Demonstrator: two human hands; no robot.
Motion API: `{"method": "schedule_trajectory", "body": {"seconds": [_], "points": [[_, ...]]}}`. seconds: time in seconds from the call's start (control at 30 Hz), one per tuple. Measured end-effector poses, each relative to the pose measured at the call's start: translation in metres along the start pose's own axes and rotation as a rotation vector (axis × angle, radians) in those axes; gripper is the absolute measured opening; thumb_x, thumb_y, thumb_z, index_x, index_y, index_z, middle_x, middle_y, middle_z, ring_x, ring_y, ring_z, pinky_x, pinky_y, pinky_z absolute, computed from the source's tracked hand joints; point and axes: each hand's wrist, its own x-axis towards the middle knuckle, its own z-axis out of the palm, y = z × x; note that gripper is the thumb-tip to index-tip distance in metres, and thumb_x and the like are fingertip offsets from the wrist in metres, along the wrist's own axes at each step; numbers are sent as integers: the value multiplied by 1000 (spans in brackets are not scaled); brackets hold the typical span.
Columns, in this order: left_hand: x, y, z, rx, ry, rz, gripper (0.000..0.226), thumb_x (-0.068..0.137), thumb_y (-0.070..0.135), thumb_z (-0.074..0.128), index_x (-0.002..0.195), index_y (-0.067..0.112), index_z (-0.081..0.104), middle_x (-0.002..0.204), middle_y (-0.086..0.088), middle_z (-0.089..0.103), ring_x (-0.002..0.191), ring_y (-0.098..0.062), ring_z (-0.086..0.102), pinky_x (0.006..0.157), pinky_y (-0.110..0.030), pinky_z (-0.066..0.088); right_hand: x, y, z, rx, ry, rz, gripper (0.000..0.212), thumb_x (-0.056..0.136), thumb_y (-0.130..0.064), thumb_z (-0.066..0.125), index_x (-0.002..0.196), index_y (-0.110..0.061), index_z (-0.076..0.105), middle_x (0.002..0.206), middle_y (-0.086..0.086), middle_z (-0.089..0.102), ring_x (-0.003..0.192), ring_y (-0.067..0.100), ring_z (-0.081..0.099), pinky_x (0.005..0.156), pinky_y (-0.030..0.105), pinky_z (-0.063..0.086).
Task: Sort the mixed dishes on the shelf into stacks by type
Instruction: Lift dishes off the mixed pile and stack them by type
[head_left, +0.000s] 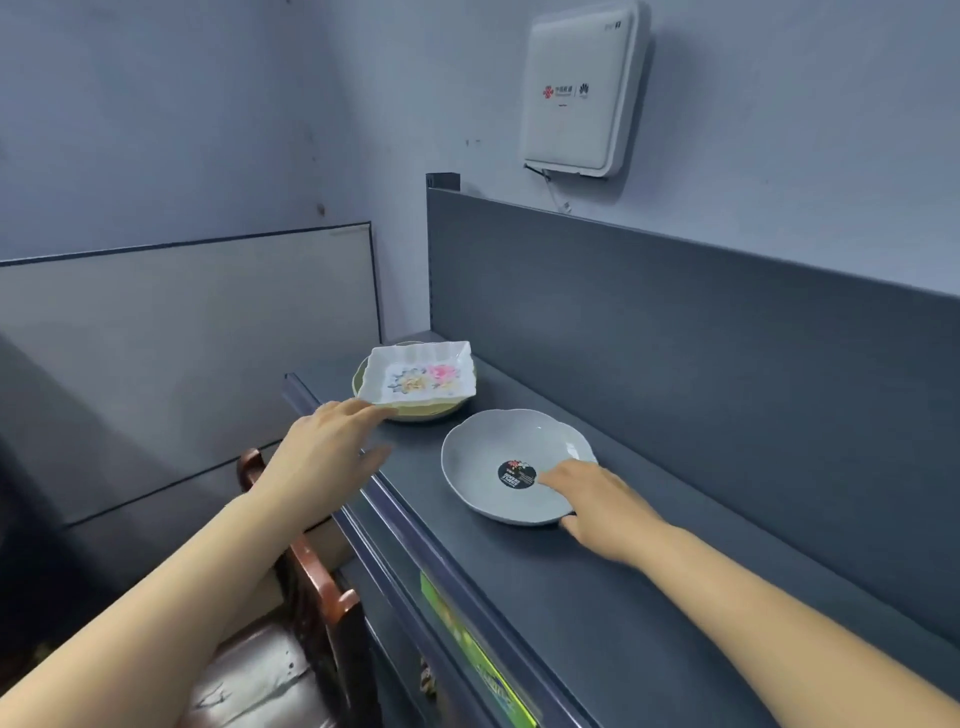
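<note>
Grey plate (506, 447) sits mid-shelf (623, 597); our right hand (597, 499) pinches its near rim, fingers inside, thumb beneath. At the far left end, a floral dish (418, 373) lies front-to-back on a green plate (415, 414), our left hand (332, 447) touching, fingers straight.

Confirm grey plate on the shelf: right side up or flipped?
Right side up, flat on the shelf: the grey plate shows its hollow, with a round black sticker inside.

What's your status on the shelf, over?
Left hand open, fingers at square floral dish atop green plate. Right hand pinches white plate at rim. Nothing in the way.
</note>
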Motion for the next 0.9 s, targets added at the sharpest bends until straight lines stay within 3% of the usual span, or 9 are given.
{"method": "schedule_trajectory", "body": {"seconds": [0.1, 0.2, 0.33, 0.47, 0.6, 0.73, 0.8, 0.9], "points": [[36, -13, 23, -11, -41, 36, 45, 90, 35, 54, 134, 24, 48, 131, 1, 54, 117, -26, 48, 92, -40, 43, 8, 5, 9, -29, -35, 10, 29, 88, -11, 46, 112, -21, 60, 120, -4, 57, 115, 24, 49, 91, 35, 44], [66, -22, 49, 16, -66, 59, 49, 90, 34, 52, 137, 24, 43, 135, 0, 51, 120, -26, 46, 93, -40, 40, 9, 11, 15, -56, -20, 31, 15, 88, -15, 45, 90, -15, 60, 98, 0, 65, 95, 25, 58, 79, 36, 49], [91, -32, 74, 79, -97, 91, 50, 91, 30, 50, 139, 22, 40, 138, -2, 49, 121, -27, 46, 93, -38, 40, 4, 17, 14, -5, 129, 78, 18, 87, -9, 46, 83, -18, 60, 91, -11, 65, 87, 11, 57, 71, 25, 44], [109, -39, 89, 111, -115, 107, 44, 92, 25, 47, 135, 20, 45, 133, -5, 53, 115, -30, 51, 89, -38, 41, -4, 18, 8, -48, 310, 93, 19, 88, -10, 54, 70, -13, 50, 69, -9, 50, 69, 15, 45, 59, 30, 39], [123, -43, 100, 114, -134, 126, 31, 90, 17, 45, 118, 20, 58, 114, -4, 63, 102, -29, 56, 81, -36, 43, -13, 18, 0, -91, 469, 76, 31, 76, -3, 71, 62, -11, 44, 59, -6, 44, 55, 18, 38, 44, 31, 36], [126, -42, 106, 43, -98, 119, 25, 90, 9, 47, 105, 19, 63, 103, -3, 65, 94, -27, 58, 60, -30, 37, -18, 17, -7, -55, 532, 141, 32, 76, -2, 70, 64, -15, 44, 62, -9, 41, 56, 18, 39, 47, 31, 37], [126, -43, 105, 40, -77, 131, 25, 89, 6, 48, 102, 19, 64, 100, -3, 65, 93, -26, 59, 56, -28, 30, -20, 17, -8, -55, 549, 167, 25, 78, -2, 69, 66, -11, 48, 63, -7, 44, 57, 21, 42, 49, 33, 40], [123, -49, 105, 19, 1, 201, 17, 86, 5, 54, 99, 14, 62, 93, -7, 64, 85, -30, 60, 52, -28, 32, -26, 19, -11, -75, 563, 179, 20, 78, -3, 69, 68, -8, 52, 63, -1, 52, 59, 25, 49, 50, 35, 42]]}}
